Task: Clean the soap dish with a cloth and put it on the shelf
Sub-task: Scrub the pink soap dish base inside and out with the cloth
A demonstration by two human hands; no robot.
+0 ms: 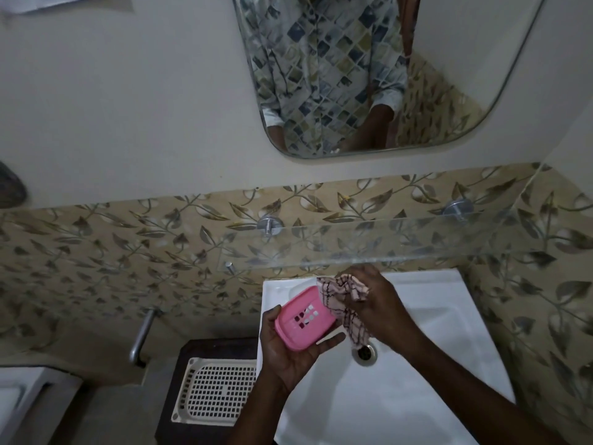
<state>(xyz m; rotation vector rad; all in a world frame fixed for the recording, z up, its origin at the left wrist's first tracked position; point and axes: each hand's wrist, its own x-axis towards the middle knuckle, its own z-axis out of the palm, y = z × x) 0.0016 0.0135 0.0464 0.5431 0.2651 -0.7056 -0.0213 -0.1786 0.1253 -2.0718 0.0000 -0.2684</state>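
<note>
The left hand [288,348] cradles the pink soap dish [305,319] over the sink [417,396], fingers under its long edges, where this light, stiff, likely slick plastic seems best held, while the right hand [382,303] clutches the soft cloth [340,297] against its far end.

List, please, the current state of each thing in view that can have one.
soap dish: empty, held over the sink
cloth: bunched, pressed on the dish's edge
left hand: cradling the dish
right hand: gripping the cloth
glass shelf: bare
sink: dry-looking, drain unplugged
</note>
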